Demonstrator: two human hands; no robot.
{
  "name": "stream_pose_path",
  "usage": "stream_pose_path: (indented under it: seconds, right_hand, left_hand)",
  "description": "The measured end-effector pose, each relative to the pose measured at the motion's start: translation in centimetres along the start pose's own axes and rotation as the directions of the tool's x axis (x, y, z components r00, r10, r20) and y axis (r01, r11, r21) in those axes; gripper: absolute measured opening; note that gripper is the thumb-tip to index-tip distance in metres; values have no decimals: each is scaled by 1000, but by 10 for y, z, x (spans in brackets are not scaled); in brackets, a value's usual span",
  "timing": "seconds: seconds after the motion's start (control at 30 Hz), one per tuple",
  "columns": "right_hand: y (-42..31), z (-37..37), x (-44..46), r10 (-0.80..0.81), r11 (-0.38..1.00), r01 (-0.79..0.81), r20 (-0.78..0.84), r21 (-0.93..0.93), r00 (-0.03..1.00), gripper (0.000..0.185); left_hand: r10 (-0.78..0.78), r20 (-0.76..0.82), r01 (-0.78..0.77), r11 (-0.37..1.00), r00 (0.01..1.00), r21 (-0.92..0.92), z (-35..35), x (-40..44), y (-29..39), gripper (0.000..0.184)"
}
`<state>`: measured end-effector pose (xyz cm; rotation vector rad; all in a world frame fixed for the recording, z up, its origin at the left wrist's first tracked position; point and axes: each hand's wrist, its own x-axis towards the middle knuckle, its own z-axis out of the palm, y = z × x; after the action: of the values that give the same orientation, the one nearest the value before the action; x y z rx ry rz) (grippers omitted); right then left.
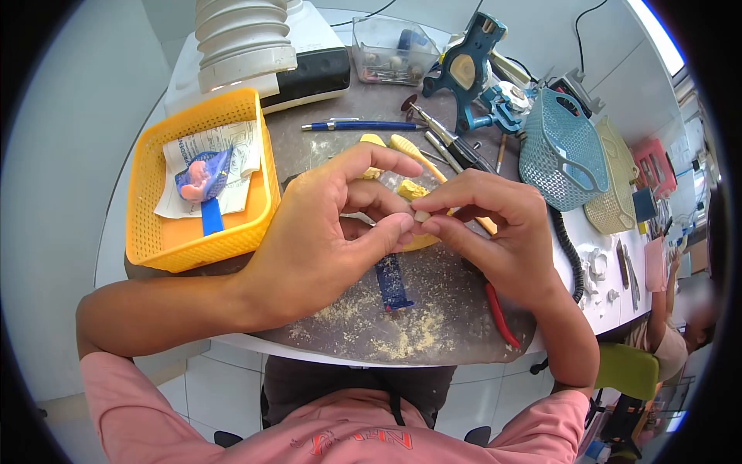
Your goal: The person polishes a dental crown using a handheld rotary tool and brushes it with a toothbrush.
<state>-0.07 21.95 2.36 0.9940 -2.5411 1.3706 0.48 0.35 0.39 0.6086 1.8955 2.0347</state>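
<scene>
Between both hands, over the middle of the bench, is a small pale piece [420,216]. My left hand [332,224] pinches its left side with thumb and fingers, the index finger raised above. From the right, my right hand [491,224] grips the same piece between thumb and fingertips. Yellow plaster-like pieces [412,189] lie just behind and partly under the hands. A dark blue strip [393,283] lies below them amid yellowish crumbs [413,334]. What touches the piece inside the fingers is partly hidden.
A yellow basket [147,232] with paper and a blue tray stands left. Behind are a blue pen [363,125], a handpiece [456,143] and a teal articulator [468,73]. Red-handled pliers [502,317] and a blue basket [563,155] are right. Another person [671,340] sits far right.
</scene>
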Motion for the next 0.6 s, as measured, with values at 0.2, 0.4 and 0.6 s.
stream_pose_path:
  seconds: [0.2,0.4,0.6]
  right_hand:
    - [-1,-5,1,306,904,-263,-81,336,949,11]
    - [8,-19,4,329,924,-280,-171,260,929,13]
    - [13,-16,1,304,932,-254,-175,258,936,11]
  left_hand:
    - [-22,-40,22,1000,999,-1,1,-2,8,26]
    - [225,71,-227,803,972,551,4,-6,4,16]
    - [450,216,-466,576,867,671,8,3,-5,26]
